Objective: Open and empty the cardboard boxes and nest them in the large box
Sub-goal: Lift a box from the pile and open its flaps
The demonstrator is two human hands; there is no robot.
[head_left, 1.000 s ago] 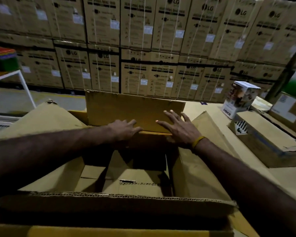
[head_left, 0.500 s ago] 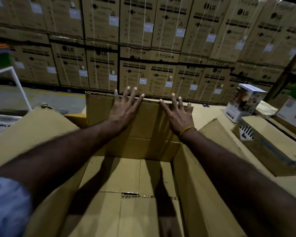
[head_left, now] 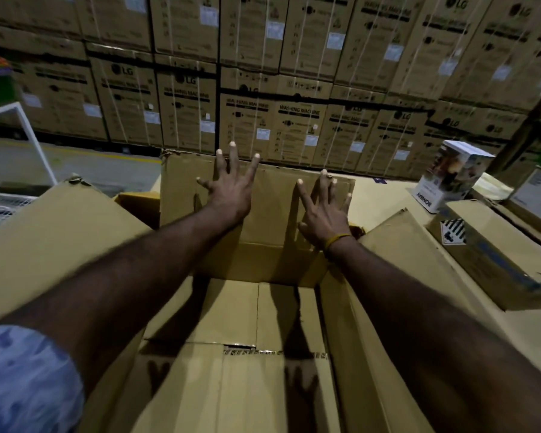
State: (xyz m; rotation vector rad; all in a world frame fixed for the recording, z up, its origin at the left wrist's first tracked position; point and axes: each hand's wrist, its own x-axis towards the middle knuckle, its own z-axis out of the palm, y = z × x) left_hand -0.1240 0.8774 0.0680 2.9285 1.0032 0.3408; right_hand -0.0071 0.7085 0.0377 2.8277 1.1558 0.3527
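Note:
A large open cardboard box (head_left: 231,323) stands right in front of me, its inside bare down to the bottom flaps. Its far flap (head_left: 275,195) stands upright. My left hand (head_left: 230,187) lies flat against that flap with fingers spread, fingertips reaching its top edge. My right hand (head_left: 324,209), with a yellow band at the wrist, presses flat on the same flap further right. The left flap (head_left: 53,232) and the right flap (head_left: 413,245) are splayed outward. Neither hand holds anything.
A closed brown box (head_left: 494,254) lies on the table at right, with a white printed carton (head_left: 450,176) behind it and another labelled box (head_left: 537,198) at the far right. A wall of stacked appliance cartons (head_left: 263,89) fills the back. A white metal frame (head_left: 28,132) stands left.
Both hands have slid up from the base of the far flap to its upper part, fingers now spread flat. The near flap has dropped out of sight, showing the box's bare bottom.

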